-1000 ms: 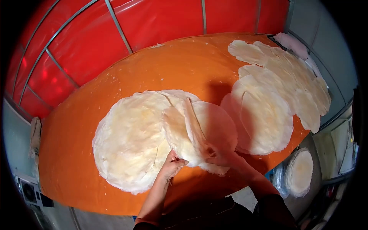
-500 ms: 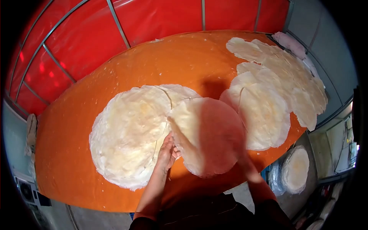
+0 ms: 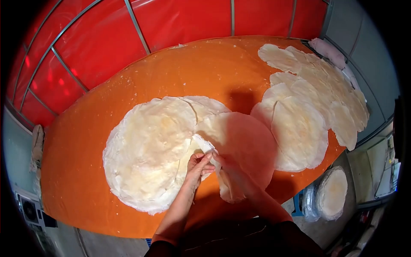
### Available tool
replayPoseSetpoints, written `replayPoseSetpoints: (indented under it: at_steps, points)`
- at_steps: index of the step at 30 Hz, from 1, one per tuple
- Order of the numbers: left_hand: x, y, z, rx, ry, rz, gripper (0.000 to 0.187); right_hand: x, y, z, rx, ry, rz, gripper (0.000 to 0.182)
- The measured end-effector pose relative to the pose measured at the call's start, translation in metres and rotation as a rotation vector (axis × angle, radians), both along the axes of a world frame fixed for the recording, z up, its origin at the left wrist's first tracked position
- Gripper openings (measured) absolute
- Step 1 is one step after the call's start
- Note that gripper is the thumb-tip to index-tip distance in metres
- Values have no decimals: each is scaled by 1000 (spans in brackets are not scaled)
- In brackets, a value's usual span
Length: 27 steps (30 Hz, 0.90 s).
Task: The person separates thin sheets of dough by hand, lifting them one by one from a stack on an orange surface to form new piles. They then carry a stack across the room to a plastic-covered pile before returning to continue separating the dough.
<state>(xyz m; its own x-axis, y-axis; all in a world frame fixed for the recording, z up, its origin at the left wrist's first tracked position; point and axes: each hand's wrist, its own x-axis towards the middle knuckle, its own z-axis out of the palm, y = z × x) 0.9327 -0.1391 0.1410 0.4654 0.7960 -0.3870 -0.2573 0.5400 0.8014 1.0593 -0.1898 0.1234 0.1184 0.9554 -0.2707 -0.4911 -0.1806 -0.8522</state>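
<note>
A thin round flatbread lies partly in my shadow at the middle of the table, its near-left edge lifted and folded. My left hand pinches that edge between thumb and fingers. Close beside it, my right hand is closed on the same edge, its fingers partly hidden in shadow. Left of my hands sits a thick stack of flatbreads, overlapping other sheets behind it. To the right, another pale flatbread overlaps its neighbours.
Several flatbreads spread in overlapping layers across the far right of the orange-covered table. A red sheet wall with metal bars runs behind. Below the right edge stands a wrapped flatbread stack near a blue stool.
My right hand has moved left from the flatbread's right side to meet my left hand at its near-left edge. That edge is now folded up between both hands.
</note>
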Motion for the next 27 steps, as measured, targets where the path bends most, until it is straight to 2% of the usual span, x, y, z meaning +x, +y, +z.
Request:
replayPoseSetpoints:
  at_steps: [2, 5, 8, 11, 12, 15, 18, 22, 23, 26, 27]
  points:
    - [3, 1, -5, 108, 128, -9, 28, 4, -7, -2, -15, 57, 73, 36]
    - [-2, 7, -18, 126, 78, -58, 37, 7, -9, -23, -70, -24, 90, 32]
    - [-4, 6, -12, 95, 1, -63, 34, 0, -16, -17, 13, -103, 47, 27]
    - [-3, 4, -12, 169, 61, -26, 20, -25, -8, -45, 170, -565, -179, 26]
    - [-4, 4, -16, 220, 78, -25, 17, -21, -9, -48, 65, -649, -117, 26]
    - [-16, 11, -37, 100, 105, 118, 14, 4, -25, -35, -60, -605, -73, 26]
    - [-34, 4, -20, 53, -46, 150, 13, 72, -62, 19, -44, -352, -340, 26]
    - [-61, 10, -50, 109, 59, 233, 11, 164, -107, 144, 167, -31, -743, 26]
    - [-63, 10, -43, 111, 151, 207, 13, 175, -117, 177, 212, 23, -813, 26]
    - [-57, 9, -35, 8, -13, 162, 13, 193, -125, 256, 230, -46, -963, 26]
    - [-55, 10, -34, -18, -13, 147, 14, 217, -120, 256, 180, -304, -895, 22]
